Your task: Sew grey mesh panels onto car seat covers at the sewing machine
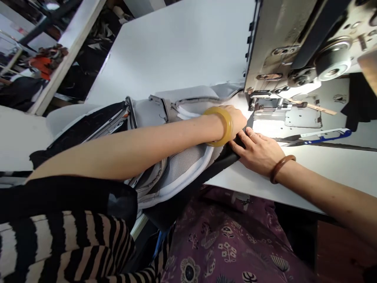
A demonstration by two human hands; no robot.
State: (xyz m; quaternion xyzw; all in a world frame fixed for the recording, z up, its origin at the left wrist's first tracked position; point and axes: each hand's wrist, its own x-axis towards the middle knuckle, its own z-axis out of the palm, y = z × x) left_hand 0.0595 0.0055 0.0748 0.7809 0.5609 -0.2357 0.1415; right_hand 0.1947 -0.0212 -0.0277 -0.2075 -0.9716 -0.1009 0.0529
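Observation:
A grey and black padded fabric piece (188,165) with white piping lies bunched across the table, up to the needle area of a sewing machine (272,43). My left hand (238,120), with a yellow bangle at the wrist, is closed on this piece just left of the presser foot (252,103). Its fingertips are mostly hidden. Beside it, my right hand (260,154) lies flat with fingers stretched out, the tips touching the black edge of the fabric. A brown bangle is on that wrist.
Scissors (335,136) with white and blue handles lie right of my right hand. Behind them are a thin wooden stick (321,108) and a black cloth scrap (359,102). The white tabletop (182,47) extends behind the fabric. Dark scraps (91,59) lie beyond its left edge.

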